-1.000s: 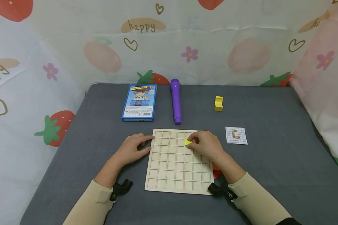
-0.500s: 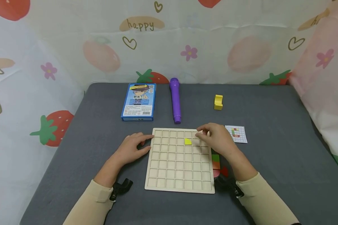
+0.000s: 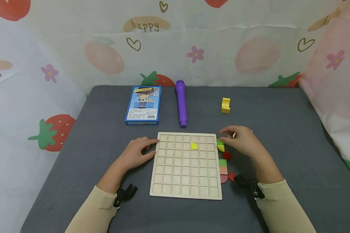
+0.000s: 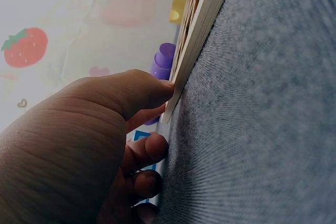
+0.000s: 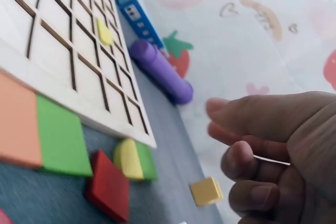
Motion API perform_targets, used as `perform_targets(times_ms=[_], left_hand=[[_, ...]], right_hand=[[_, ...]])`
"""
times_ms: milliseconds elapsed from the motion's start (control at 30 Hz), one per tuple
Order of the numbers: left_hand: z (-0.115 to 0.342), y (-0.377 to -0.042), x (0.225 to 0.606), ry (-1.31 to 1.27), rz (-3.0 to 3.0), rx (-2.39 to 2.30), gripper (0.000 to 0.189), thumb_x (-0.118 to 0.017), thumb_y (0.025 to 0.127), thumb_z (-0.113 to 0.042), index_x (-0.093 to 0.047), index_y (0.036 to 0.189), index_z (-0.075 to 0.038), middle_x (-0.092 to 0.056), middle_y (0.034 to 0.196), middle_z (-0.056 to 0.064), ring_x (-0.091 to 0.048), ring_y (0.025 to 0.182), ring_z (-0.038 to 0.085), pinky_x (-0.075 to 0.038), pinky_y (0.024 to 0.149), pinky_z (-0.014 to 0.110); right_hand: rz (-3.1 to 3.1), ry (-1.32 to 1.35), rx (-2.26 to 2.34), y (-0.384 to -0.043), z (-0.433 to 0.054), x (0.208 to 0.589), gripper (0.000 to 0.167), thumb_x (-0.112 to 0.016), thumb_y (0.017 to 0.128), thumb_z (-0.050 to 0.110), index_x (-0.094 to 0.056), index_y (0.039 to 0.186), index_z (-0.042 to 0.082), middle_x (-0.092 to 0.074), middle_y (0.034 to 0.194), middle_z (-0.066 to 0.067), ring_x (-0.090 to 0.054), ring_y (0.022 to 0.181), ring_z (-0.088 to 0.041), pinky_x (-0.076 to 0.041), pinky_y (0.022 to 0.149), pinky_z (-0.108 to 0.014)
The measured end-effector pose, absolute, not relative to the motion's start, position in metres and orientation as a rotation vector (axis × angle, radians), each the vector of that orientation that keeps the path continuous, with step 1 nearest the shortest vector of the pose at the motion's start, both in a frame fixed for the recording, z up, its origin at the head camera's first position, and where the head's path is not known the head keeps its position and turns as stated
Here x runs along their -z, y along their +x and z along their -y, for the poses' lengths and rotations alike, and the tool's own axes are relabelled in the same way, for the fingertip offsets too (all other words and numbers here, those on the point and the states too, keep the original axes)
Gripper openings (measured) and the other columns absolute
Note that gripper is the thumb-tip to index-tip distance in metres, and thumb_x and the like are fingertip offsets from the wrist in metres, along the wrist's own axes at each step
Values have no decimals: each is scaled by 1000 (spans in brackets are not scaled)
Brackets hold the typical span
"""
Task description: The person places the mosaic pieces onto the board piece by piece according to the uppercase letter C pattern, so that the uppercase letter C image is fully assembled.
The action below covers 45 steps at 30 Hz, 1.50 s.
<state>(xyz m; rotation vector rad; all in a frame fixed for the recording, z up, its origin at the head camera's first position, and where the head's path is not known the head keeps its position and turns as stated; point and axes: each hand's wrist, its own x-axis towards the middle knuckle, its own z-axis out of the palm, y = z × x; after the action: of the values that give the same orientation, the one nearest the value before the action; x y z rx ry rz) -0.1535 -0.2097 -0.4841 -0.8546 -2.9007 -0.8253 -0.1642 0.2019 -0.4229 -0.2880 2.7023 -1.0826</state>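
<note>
A wooden grid board [image 3: 178, 191] lies on the grey table, a yellow tile with one rounded corner [image 3: 194, 146] in one of its upper squares. My left hand [image 3: 138, 152] touches the board's left edge with index fingertip and thumb tip; the other fingers are bent loosely. Off the board's upper right corner hovers my right hand [image 3: 241, 139], loosely curved, with nothing between its fingers in the right wrist view. Just below its fingertips are a green tile [image 3: 220, 142] and a yellow rounded tile [image 3: 221, 148]. A red tile [image 5: 107, 187] lies close by.
Green [image 3: 223, 162], orange [image 3: 223, 170] and pink [image 3: 223, 179] tiles line the board's right side, beside another red tile [image 3: 231, 176]. Farther back are a blue box [image 3: 143, 105], a purple microphone-shaped stick [image 3: 181, 103] and a yellow block [image 3: 226, 105]. The right hand covers the patterned card.
My right hand has let go of the yellow tile on the board and moved right, off the board, over the loose tiles. My left hand stays at the board's edge.
</note>
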Motion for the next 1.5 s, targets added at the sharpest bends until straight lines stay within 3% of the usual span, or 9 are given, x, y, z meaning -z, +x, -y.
perform_targets(times_ms=[267,567,900,1100,1300,1500], left_hand=[[210,-154,483,-859,2894,828,41,-74,96,-23,-69,136,-17,-44,80,-6,-37,70,13,-27,71,38],[211,-155,485,-861,2889,834,40,-74,96,-22,-69,136,-16,-45,80,-5,-37,70,13,-27,71,39],[211,-155,487,-869,2881,830,40,-74,96,-22,-69,136,-17,-45,80,-5,-37,70,13,-27,72,39],[211,-154,486,-870,2880,831,41,-75,95,-22,-69,136,-16,-45,80,-4,-37,70,13,-27,71,38],[211,-155,488,-859,2889,818,40,-74,96,-23,-69,136,-17,-44,80,-6,-37,70,12,-28,71,38],[210,-154,486,-849,2895,819,41,-75,96,-23,-69,136,-17,-44,80,-6,-38,71,13,-28,72,39]], right_hand=[[-2605,-311,1048,-165,-219,423,25,-78,91,15,-73,111,1,-47,73,-2,-43,67,-20,-36,61,-33],[-2350,-364,973,-166,-224,433,25,-82,83,6,-68,103,0,-47,68,-1,-42,62,-16,-35,58,-31],[-2383,-370,893,-163,-221,438,23,-81,79,6,-66,95,3,-48,65,0,-44,59,-14,-36,57,-32],[-2400,-381,876,-163,-222,438,21,-76,79,5,-69,97,2,-51,68,-1,-46,60,-14,-38,58,-32],[-2443,-379,908,-160,-224,425,25,-73,81,2,-68,106,-1,-43,66,0,-41,59,-16,-34,56,-32],[-2532,-371,948,-155,-222,410,23,-72,84,4,-67,107,4,-44,75,-3,-43,63,-19,-35,57,-33]])
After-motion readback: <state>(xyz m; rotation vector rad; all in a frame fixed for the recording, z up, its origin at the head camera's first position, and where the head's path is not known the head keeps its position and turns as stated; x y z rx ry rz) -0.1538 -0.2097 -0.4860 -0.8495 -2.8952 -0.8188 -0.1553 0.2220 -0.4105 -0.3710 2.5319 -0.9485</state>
